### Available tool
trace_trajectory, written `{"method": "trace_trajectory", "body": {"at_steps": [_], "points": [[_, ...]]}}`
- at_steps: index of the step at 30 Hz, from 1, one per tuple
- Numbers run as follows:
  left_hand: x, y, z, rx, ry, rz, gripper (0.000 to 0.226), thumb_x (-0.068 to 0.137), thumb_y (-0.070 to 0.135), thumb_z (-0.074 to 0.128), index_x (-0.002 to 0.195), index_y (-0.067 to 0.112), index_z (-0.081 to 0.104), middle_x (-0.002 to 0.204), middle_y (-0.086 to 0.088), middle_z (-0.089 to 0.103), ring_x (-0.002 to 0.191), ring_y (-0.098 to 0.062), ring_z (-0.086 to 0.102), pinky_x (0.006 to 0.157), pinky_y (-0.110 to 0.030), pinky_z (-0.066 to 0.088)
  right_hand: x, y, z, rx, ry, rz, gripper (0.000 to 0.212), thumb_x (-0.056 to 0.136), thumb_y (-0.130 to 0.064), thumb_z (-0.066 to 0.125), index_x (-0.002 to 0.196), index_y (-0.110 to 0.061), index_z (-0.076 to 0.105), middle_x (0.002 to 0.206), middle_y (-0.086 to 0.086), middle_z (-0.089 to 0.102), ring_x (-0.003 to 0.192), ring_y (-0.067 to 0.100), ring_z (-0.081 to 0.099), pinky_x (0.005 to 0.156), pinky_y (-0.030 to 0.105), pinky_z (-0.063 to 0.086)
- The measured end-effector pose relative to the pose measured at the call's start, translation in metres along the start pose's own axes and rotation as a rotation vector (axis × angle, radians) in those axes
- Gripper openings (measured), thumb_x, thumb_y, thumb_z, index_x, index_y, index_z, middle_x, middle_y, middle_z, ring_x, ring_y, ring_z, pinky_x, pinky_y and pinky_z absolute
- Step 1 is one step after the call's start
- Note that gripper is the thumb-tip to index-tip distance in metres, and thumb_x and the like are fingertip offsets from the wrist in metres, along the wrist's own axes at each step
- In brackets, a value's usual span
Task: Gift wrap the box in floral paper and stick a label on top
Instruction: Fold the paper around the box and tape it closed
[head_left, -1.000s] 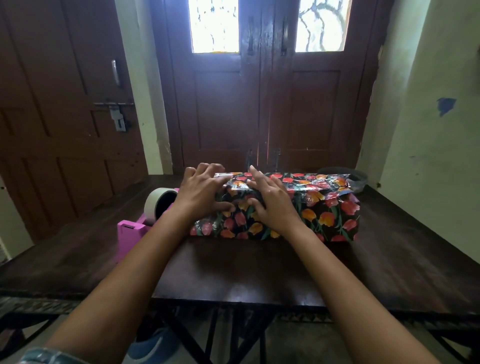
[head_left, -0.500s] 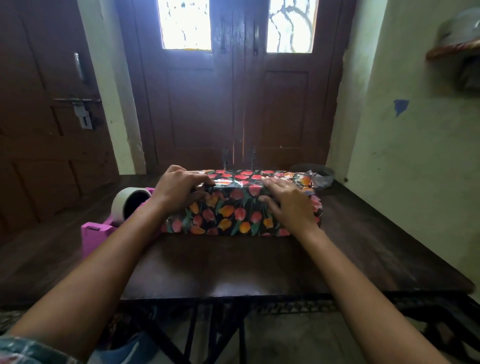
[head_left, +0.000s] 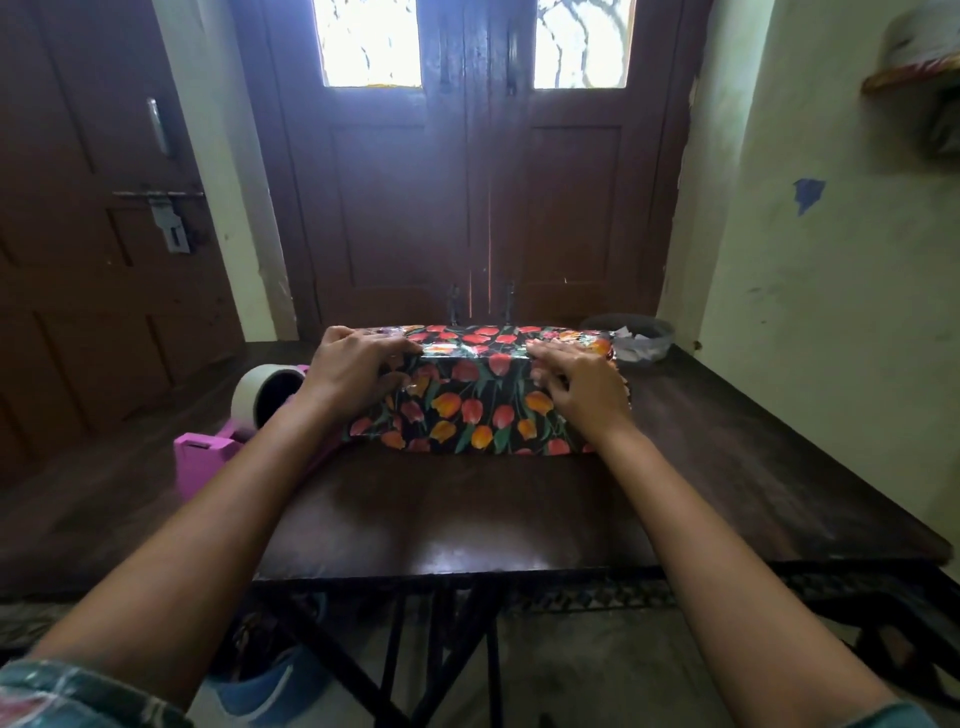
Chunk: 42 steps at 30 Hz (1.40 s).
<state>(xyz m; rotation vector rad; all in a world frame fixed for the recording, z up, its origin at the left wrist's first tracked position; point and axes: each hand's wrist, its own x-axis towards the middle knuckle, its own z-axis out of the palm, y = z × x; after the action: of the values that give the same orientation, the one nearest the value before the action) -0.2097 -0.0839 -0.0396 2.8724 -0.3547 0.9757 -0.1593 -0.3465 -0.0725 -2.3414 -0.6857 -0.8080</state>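
Observation:
A long box wrapped in black paper with red and orange tulips (head_left: 480, 410) lies across the dark wooden table (head_left: 467, 519). My left hand (head_left: 353, 366) rests on the box's left end, fingers curled over the top front edge. My right hand (head_left: 576, 384) presses on the right part of the front edge, fingers bent against the paper. Both hands hold the box. The paper on top looks shiny and creased. No label is visible.
A pink tape dispenser (head_left: 208, 452) with a white tape roll (head_left: 265, 395) stands left of the box. A dark bowl with white paper scraps (head_left: 636, 340) sits at the back right. A pale wall runs along the right, brown doors behind.
My two hands have slid apart along the box's top front edge, the left toward the left end and the right toward the right end. The view has shifted rightward.

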Motion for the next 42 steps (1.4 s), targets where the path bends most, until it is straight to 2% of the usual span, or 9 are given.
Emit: {"method": "trace_trajectory", "body": {"at_steps": [3,6,11,15,20,26,31,36,42], "points": [[-0.019,0.002,-0.011,-0.105,0.081,-0.175,0.037,0.082,0.028,0.069,0.119,0.024,0.064,0.108,-0.008,0.07,0.1,-0.028,0.065,0.086,-0.038,0.047,-0.001,0.0,-0.001,-0.001,-0.023,0.017,0.034,0.09,-0.016,0.06,0.124,-0.018,0.061,0.127,0.002,0.061,0.12,0.021,0.053,0.098,0.032,0.042],[-0.043,-0.009,-0.027,-0.119,0.1,-0.438,0.019,0.084,0.028,0.065,0.103,0.025,0.072,0.102,-0.006,0.072,0.096,-0.027,0.066,0.079,-0.035,0.05,-0.002,-0.002,-0.003,0.0,-0.027,0.02,0.034,0.09,-0.016,0.059,0.124,-0.018,0.06,0.127,0.002,0.06,0.12,0.02,0.053,0.098,0.032,0.042],[-0.07,-0.046,-0.065,0.012,-0.113,-0.814,0.021,0.087,0.034,0.059,0.097,0.021,0.071,0.104,-0.012,0.068,0.099,-0.032,0.061,0.08,-0.036,0.051,-0.002,-0.003,-0.003,-0.004,-0.021,0.033,0.034,0.089,-0.014,0.06,0.123,-0.018,0.061,0.127,0.004,0.06,0.12,0.023,0.054,0.098,0.036,0.045],[-0.078,-0.064,-0.086,0.011,-0.297,-0.957,0.031,0.087,0.04,0.056,0.092,0.014,0.07,0.101,-0.015,0.066,0.094,-0.033,0.061,0.074,-0.033,0.048,-0.002,-0.004,-0.002,-0.008,-0.025,0.035,0.034,0.089,-0.014,0.06,0.123,-0.017,0.061,0.128,0.005,0.06,0.12,0.024,0.054,0.098,0.035,0.043],[-0.082,-0.063,-0.088,-0.369,-0.422,-1.083,0.028,0.092,0.025,0.057,0.09,-0.003,0.062,0.085,-0.017,0.057,0.065,-0.024,0.052,0.051,-0.029,0.039,-0.001,-0.003,-0.001,0.018,-0.024,0.04,0.035,0.088,-0.013,0.061,0.123,-0.015,0.061,0.125,0.007,0.061,0.116,0.024,0.058,0.096,0.036,0.046],[-0.086,-0.061,-0.09,-0.647,-0.298,-1.193,0.014,0.09,0.016,0.058,0.08,0.007,0.057,0.083,-0.01,0.053,0.069,-0.02,0.051,0.052,-0.035,0.046,-0.001,-0.003,0.0,0.014,-0.023,0.055,0.035,0.088,-0.014,0.062,0.123,-0.016,0.061,0.124,0.008,0.062,0.112,0.026,0.06,0.094,0.04,0.049],[-0.091,-0.056,-0.094,-0.785,-0.184,-1.242,0.014,0.088,0.017,0.06,0.078,0.008,0.058,0.084,-0.008,0.056,0.075,-0.021,0.053,0.064,-0.042,0.051,-0.002,-0.003,0.0,0.031,-0.008,0.039,0.034,0.088,-0.012,0.061,0.121,-0.014,0.062,0.121,0.011,0.064,0.11,0.027,0.061,0.092,0.039,0.049],[-0.101,-0.051,-0.099,-0.967,0.059,-1.234,0.011,0.09,0.018,0.059,0.081,0.011,0.061,0.087,-0.003,0.056,0.098,-0.025,0.051,0.068,-0.047,0.053,-0.002,-0.005,0.001,0.045,-0.006,0.04,0.033,0.088,-0.013,0.061,0.121,-0.014,0.062,0.121,0.01,0.064,0.11,0.026,0.061,0.091,0.036,0.047],[-0.141,-0.061,-0.071,-1.218,0.318,-1.243,0.008,0.088,0.012,0.061,0.08,0.009,0.059,0.086,-0.006,0.059,0.083,-0.015,0.057,0.067,-0.036,0.056,-0.003,-0.006,-0.001,0.053,0.001,0.042,0.034,0.088,-0.011,0.061,0.122,-0.011,0.062,0.12,0.012,0.064,0.109,0.027,0.061,0.091,0.035,0.046]]}}
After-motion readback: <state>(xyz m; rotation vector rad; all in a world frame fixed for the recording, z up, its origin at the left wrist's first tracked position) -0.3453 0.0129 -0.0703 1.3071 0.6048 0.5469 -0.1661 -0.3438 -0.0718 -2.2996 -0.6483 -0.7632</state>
